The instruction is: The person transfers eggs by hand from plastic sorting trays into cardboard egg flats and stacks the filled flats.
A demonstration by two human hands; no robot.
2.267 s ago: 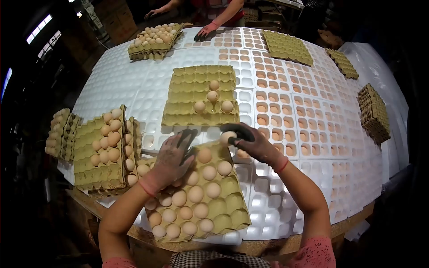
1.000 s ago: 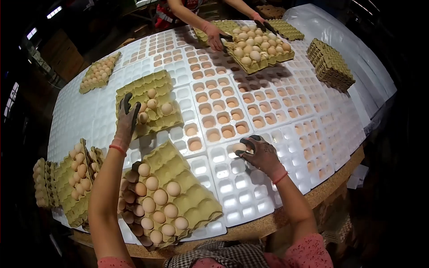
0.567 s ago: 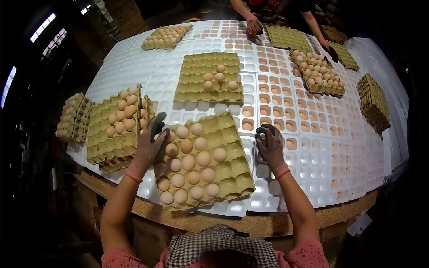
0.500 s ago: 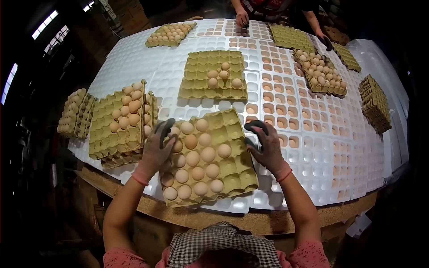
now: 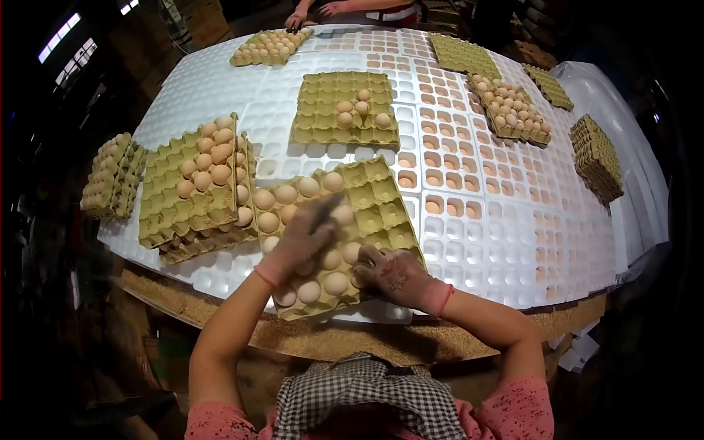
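Observation:
A yellow-green pulp egg tray lies tilted in front of me, with pale eggs filling much of its left and middle. My left hand, in a thin glove with dark fingertips, is over those eggs. Its fingers reach forward, spread from the thumb, beside an egg; the palm hides other eggs. At the tray's lower right, my right hand has its fingers curled around an egg, partly covering the cups there.
White plastic trays cover the table, many cups on the right holding eggs. Another pulp tray with several eggs lies ahead. Stacked egg trays stand left, empty pulp trays right. Across the table, a person's hand is at a filled tray.
Both my hands have left the tray's sides and moved in over its eggs, the right one curling its fingers. The person across has shifted left to the far filled tray.

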